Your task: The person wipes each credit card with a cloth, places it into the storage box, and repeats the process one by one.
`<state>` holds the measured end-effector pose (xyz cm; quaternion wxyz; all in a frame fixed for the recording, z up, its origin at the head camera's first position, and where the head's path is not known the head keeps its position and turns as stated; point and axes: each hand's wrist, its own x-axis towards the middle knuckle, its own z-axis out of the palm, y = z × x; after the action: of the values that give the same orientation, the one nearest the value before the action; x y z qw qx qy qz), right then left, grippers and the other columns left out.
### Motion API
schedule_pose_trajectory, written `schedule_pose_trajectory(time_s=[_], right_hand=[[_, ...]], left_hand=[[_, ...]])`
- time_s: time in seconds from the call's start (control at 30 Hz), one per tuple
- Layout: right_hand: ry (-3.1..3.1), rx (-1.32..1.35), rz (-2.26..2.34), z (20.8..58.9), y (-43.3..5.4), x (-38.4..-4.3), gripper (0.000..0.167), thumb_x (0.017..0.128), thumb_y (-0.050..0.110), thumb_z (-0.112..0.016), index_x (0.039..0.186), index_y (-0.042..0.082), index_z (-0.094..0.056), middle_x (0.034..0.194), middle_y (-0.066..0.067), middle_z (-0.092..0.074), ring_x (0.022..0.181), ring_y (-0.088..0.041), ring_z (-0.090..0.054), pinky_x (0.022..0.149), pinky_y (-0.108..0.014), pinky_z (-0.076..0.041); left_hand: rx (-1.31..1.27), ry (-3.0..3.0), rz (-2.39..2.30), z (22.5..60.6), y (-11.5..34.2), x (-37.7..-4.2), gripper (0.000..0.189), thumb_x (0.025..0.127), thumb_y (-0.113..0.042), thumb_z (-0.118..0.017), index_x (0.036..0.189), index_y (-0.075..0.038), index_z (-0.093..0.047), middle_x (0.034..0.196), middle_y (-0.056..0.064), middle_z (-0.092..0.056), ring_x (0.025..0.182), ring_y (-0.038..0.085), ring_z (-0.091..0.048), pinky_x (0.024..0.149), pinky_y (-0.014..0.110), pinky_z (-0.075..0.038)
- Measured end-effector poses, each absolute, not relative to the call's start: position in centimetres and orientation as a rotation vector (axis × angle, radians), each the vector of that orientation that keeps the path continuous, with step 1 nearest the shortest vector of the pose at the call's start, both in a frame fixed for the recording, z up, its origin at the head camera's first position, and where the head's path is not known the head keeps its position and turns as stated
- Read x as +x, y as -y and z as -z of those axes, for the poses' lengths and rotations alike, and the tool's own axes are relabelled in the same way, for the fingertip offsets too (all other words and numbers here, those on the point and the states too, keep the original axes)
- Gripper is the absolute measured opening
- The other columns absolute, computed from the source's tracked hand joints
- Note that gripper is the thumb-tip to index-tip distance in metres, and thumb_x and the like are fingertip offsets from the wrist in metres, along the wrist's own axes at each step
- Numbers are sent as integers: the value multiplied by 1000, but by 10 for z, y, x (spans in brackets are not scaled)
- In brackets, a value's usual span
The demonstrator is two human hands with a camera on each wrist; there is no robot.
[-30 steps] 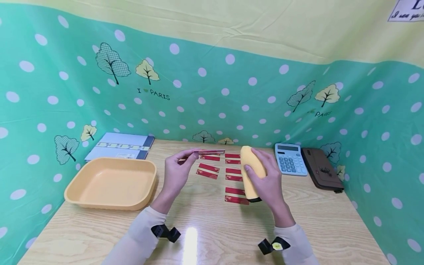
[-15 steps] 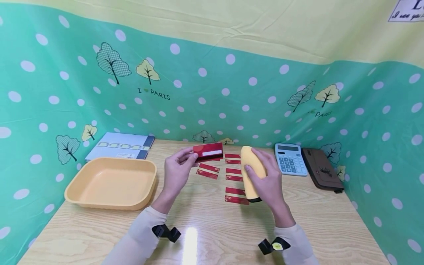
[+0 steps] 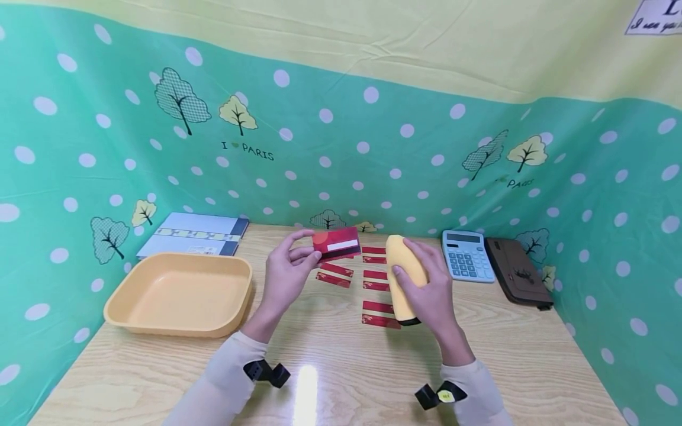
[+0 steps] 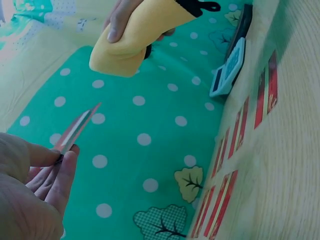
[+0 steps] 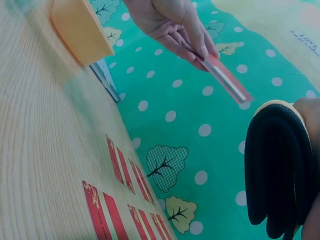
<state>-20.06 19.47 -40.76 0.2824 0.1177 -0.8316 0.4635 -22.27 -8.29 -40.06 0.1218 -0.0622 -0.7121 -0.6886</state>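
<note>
In the head view my left hand [image 3: 288,269] pinches a red bank card [image 3: 334,241] by its left end, between thumb and fingers. The card is raised above the table, its white strip and dark stripe facing me. My right hand [image 3: 433,293] grips a folded yellow cloth [image 3: 402,272] with a black edge, apart from the card and to its right. The left wrist view shows a small black loop on the cloth [image 4: 145,35]. Red pieces with pale bands between them [image 3: 377,307] lie in two columns on the table, beneath and between the hands; the cloth partly covers some.
A peach plastic basin [image 3: 119,307] stands at the left, with a blue-and-white folder [image 3: 194,228] behind it. At the right lie a light blue calculator [image 3: 469,257] and a brown zipped case [image 3: 517,272]. A green dotted curtain [image 3: 341,142] encloses the wooden table [image 3: 351,378].
The card, seen edge-on one second ago, has been tilted up so its striped face shows. My left fingers have shifted slightly on it. The right hand and cloth stay almost still.
</note>
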Motion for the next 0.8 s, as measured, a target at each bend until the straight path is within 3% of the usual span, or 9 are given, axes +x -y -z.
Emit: schedule_pose_trajectory(time_s=[0.8], right_hand=[[2203, 409, -1244, 411, -183, -201, 59, 86, 10, -84, 139, 24, -66, 133, -8, -62, 94, -18, -61, 67, -21, -56]], left_hand=[[-374, 2083, 2255, 405, 57, -210, 49, 94, 3, -70, 140, -11, -64, 116, 24, -75, 104, 28, -77, 89, 32, -65]])
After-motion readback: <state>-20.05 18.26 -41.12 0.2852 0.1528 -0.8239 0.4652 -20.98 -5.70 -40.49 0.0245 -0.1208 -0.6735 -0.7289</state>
